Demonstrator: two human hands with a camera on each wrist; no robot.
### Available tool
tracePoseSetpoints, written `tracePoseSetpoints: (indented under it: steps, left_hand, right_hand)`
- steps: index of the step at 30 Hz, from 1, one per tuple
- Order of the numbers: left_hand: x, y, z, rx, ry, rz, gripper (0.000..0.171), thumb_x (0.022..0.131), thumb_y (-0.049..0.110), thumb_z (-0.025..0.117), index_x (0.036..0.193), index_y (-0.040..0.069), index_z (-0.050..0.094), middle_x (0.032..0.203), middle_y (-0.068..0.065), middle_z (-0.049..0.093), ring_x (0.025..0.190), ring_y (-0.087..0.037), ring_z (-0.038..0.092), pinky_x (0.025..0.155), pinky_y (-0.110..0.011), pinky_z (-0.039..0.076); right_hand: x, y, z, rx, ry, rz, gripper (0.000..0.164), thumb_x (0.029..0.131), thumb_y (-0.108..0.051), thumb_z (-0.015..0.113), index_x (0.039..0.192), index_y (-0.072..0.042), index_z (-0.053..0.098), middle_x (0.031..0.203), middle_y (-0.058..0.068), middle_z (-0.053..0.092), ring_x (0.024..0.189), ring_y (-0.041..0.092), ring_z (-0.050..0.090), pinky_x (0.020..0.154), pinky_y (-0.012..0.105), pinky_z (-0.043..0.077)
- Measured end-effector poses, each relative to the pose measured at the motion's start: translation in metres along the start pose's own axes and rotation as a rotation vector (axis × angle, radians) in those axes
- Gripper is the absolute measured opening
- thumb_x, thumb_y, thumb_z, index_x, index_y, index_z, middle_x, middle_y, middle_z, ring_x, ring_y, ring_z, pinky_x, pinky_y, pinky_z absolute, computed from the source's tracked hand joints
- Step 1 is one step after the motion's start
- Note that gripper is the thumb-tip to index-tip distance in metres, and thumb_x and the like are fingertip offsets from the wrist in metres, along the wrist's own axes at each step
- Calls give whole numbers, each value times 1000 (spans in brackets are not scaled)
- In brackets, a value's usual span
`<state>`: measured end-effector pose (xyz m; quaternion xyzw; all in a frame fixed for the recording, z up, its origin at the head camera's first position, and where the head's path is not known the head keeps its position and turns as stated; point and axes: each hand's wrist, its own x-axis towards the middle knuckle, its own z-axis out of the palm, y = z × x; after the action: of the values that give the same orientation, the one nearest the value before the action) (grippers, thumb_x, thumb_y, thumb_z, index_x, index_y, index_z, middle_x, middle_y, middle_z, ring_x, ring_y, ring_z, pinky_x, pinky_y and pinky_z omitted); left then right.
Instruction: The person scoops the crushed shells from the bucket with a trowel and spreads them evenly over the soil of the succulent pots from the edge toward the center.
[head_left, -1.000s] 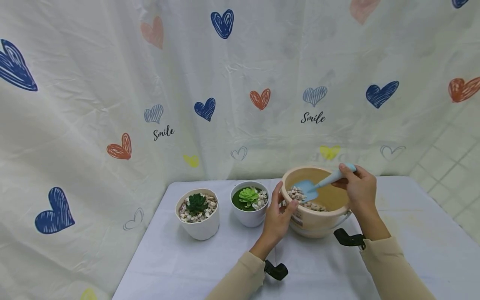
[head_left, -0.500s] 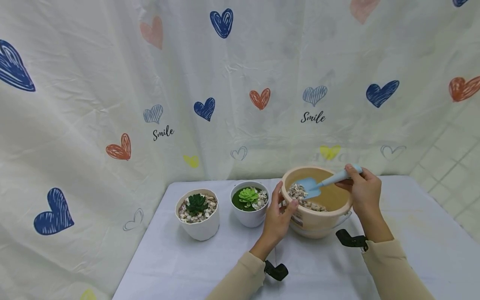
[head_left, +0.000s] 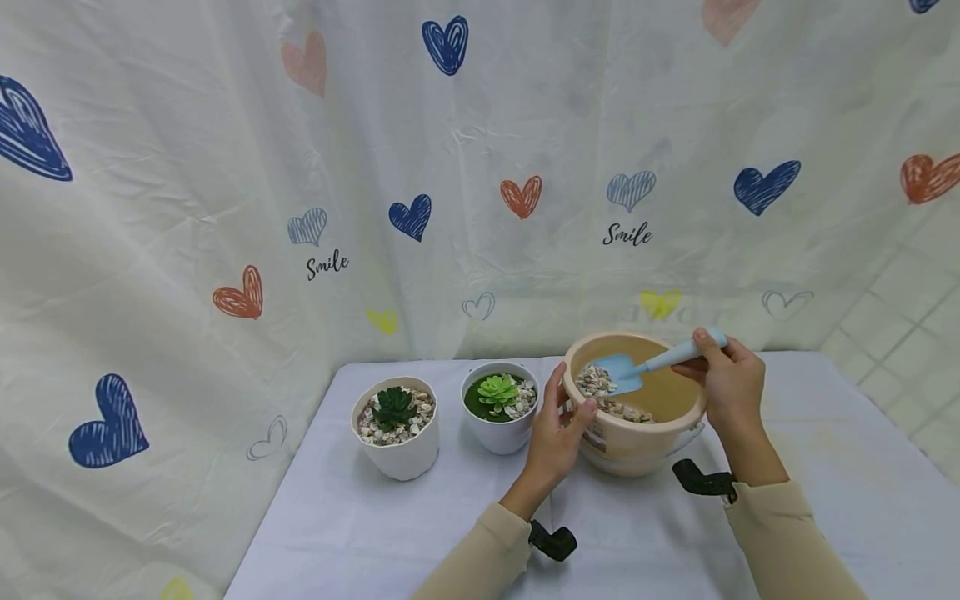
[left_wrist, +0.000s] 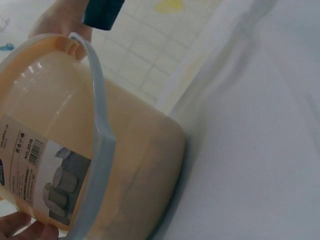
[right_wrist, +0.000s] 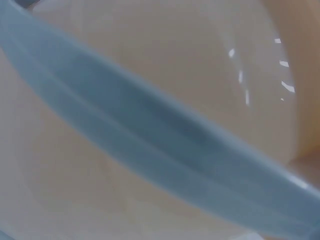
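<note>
A beige plastic bucket [head_left: 633,450] stands on the table, holding a layer of small pebbles [head_left: 633,413]. My left hand [head_left: 553,433] grips its left side, thumb toward the front; fingertips [left_wrist: 35,231] show beside the printed label in the left wrist view. In my right hand [head_left: 731,383] is the handle of a light blue trowel [head_left: 626,372], held at a slant. The trowel's blade is inside the bucket, with pebbles at its left edge. The bucket's grey-blue carrying handle [left_wrist: 102,135] hangs down its outside and fills much of the right wrist view.
Left of the bucket stands a small white pot [head_left: 501,435] with a light green succulent, green filling and some pebbles. Farther left is a larger white pot [head_left: 405,458] with a dark green succulent among pebbles. A white cloth [head_left: 360,542] covers the table; a heart-printed curtain [head_left: 480,250] hangs behind.
My right hand has shifted slightly right, and the trowel blade has moved up and right within the bucket. My left hand and the bucket have stayed put.
</note>
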<state>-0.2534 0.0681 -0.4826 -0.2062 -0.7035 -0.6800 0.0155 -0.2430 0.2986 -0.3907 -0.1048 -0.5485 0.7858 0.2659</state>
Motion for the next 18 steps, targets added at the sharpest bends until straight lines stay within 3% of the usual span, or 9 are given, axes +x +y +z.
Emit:
tracePoseSetpoints:
  steps: [18]
  left_hand:
    - [0, -2, 1, -4, -2, 4, 68, 102, 45, 58, 160, 45, 22, 154, -2, 51, 128, -23, 61, 101, -30, 53]
  right_hand:
    - [0, 1, -2, 15, 2, -8, 12, 96, -22, 72, 96, -9, 73, 78, 1, 73, 62, 13, 75, 57, 27, 59]
